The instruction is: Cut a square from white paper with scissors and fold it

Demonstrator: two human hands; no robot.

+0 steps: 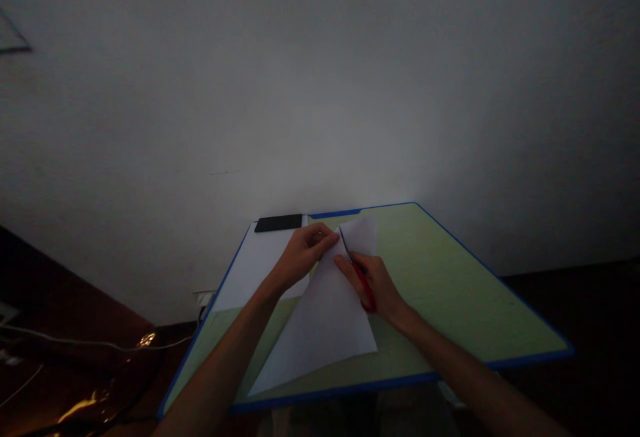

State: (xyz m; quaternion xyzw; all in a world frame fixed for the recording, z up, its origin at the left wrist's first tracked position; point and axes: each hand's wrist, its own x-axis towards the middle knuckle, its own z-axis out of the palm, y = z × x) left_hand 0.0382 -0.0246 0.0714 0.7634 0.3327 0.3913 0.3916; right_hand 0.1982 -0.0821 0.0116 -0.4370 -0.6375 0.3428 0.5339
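Observation:
Over the middle of the green table [440, 290], a white sheet of paper [320, 330] is held up at a slant. My left hand [305, 250] pinches its far edge between thumb and fingers. Red-handled scissors [369, 290] are in my right hand [377, 284], whose fingers wrap round the handles. Their dark blades point away from me and to the left, at the paper close to my left fingertips. To the right of the blades, part of the paper stands off behind my right hand. Whether the blades are closed cannot be made out in the dim light.
A black phone-like slab [278, 223] lies at the far left of the table, on another white sheet [240, 280]. Blue edging [530, 358] runs round the tabletop. The wall [320, 90] rises right behind it. A white cable [100, 342] trails at the left.

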